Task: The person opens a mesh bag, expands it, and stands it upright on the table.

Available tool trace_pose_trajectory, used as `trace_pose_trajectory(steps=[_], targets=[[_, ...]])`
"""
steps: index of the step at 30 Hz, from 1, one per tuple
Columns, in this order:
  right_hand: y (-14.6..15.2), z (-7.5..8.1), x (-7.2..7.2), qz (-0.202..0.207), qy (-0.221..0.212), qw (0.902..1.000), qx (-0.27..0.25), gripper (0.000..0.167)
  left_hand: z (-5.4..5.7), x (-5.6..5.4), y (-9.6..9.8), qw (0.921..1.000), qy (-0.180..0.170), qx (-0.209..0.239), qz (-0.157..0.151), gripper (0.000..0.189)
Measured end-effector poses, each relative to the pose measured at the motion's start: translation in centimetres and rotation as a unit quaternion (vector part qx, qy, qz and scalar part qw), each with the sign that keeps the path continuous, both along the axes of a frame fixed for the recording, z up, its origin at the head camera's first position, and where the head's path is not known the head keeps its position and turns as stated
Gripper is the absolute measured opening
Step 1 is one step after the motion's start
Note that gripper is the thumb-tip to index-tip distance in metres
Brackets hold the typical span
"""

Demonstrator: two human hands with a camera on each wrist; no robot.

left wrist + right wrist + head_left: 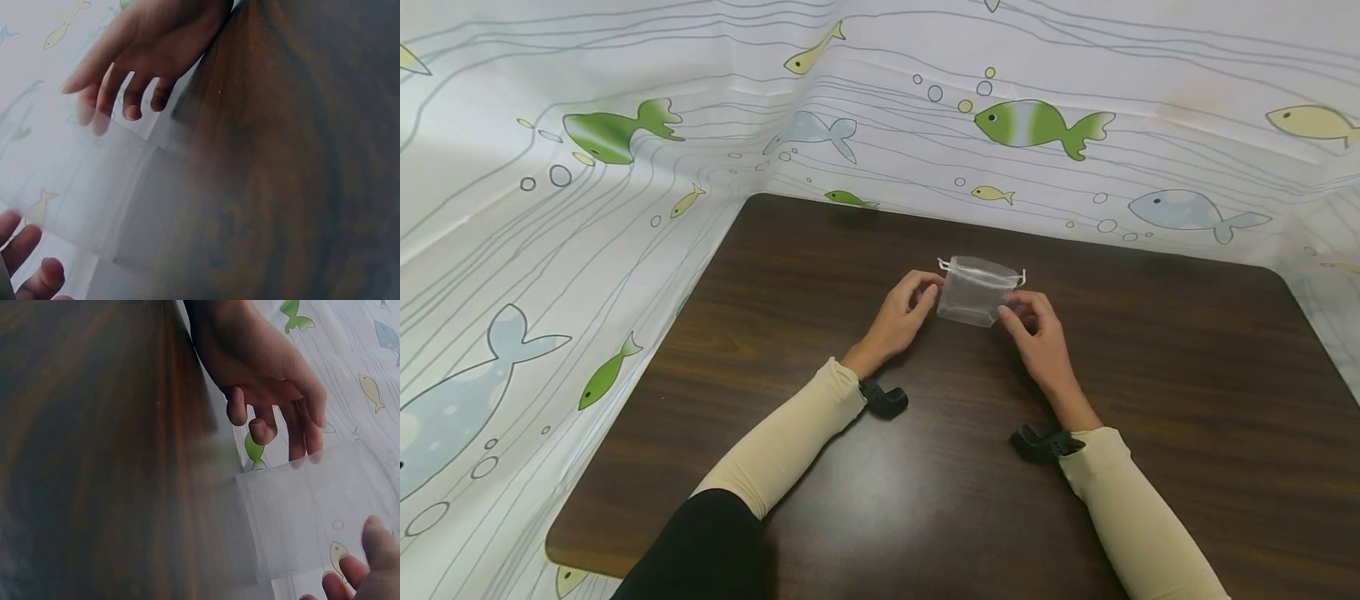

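Note:
A small sheer white drawstring pouch (976,290) is between both hands above the far middle of the table, its cord loops at the upper corners. At its left edge, the fingertips of my left hand (897,318) touch the mesh, the thumb standing apart from it. My right hand (1043,340) holds the lower right side, with the thumb in front and fingers partly veiled by the mesh. In the left wrist view the right hand (156,44) appears beyond the pouch (69,181). The right wrist view has the left hand (262,375) across the pouch (300,512).
The dark wood table (880,500) spreads under both arms. A white sheet (910,50) printed with fish hangs behind it and along its left side. Each wrist wears a black strap mount, on the left (883,400) and on the right (1043,444).

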State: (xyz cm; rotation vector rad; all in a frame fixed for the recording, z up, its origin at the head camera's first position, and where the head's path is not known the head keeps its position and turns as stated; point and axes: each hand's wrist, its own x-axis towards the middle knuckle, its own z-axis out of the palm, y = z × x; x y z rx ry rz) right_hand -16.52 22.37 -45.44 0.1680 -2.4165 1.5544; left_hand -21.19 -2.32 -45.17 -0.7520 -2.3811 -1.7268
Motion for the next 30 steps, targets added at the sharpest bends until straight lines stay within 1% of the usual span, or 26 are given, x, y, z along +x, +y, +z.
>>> trace_pose_trajectory(steps=[4,9,11,13,18,21,23,25,27,30], targets=[[-0.1,0.4,0.2,-0.003,-0.001,1.0000,0.002,0.030,0.0,0.0,0.0,1.0000,0.004,0.001,0.005,0.029],[-0.9,2.1,1.1,0.011,0.002,0.9999,0.000,0.029,-0.1,0.0,0.0,1.0000,0.004,-0.004,0.000,0.028],[-1.1,2.5,1.3,0.016,0.006,0.9999,0.003,0.029,-0.1,0.0,-0.1,1.0000,0.003,-0.004,-0.003,0.028],[-1.0,2.2,1.2,0.018,0.010,0.9998,0.007,0.028,-0.1,0.0,-0.1,1.0000,0.003,-0.004,-0.005,0.028],[-0.2,0.4,0.3,0.011,0.013,0.9998,0.008,0.027,-0.2,-0.2,0.0,0.9999,0.016,-0.002,0.000,0.028],[0.1,-0.1,0.1,0.011,0.022,0.9997,0.010,0.027,-0.2,-0.2,0.0,0.9997,0.020,-0.006,0.007,0.029],[0.2,-0.2,0.1,0.011,0.031,0.9994,0.014,0.028,-0.1,-0.2,-0.1,0.9996,0.022,-0.011,0.014,0.029],[0.3,-0.2,0.0,0.006,0.039,0.9991,0.017,0.032,0.0,-0.2,-0.2,0.9991,0.024,-0.018,0.029,0.030],[0.4,-0.1,0.0,-0.010,0.048,0.9985,0.023,0.037,0.2,-0.2,-0.2,0.9979,0.028,-0.030,0.050,0.031],[0.6,0.1,-0.1,-0.044,0.051,0.9971,0.034,0.042,0.4,-0.5,-0.4,0.9942,0.036,-0.050,0.088,0.033]])
